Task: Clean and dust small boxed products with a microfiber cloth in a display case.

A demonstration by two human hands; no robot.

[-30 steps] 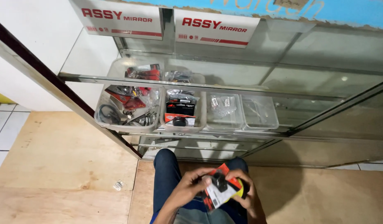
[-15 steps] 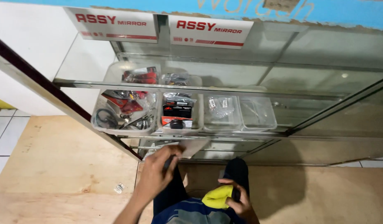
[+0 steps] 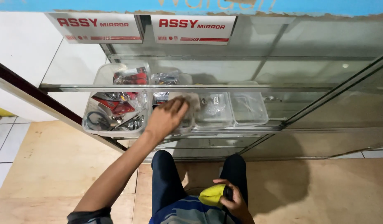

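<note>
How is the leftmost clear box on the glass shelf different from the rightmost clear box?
The leftmost box is crowded with red packets and dark parts; the rightmost box looks nearly empty. The left hand reaches in closer to the leftmost box than to the rightmost box. Both are clear plastic on the same glass shelf.

Glass display cabinet [image 3: 249,62] fills the upper view, metal-framed, its glass shelf [image 3: 191,87] running left to right. Clear plastic bins [image 3: 249,110] sit in a row on the level below, some packed with small parts, others nearly bare. Two white boxes with red lettering [image 3: 146,28] stand on top. Blue band [image 3: 75,5] along the wall above. White wall [image 3: 21,45] at left. Plywood floor [image 3: 54,161] beneath; pale tiles [image 3: 5,141] at far left. Soft overhead light, small glare spot on the glass [image 3: 345,65].
</note>
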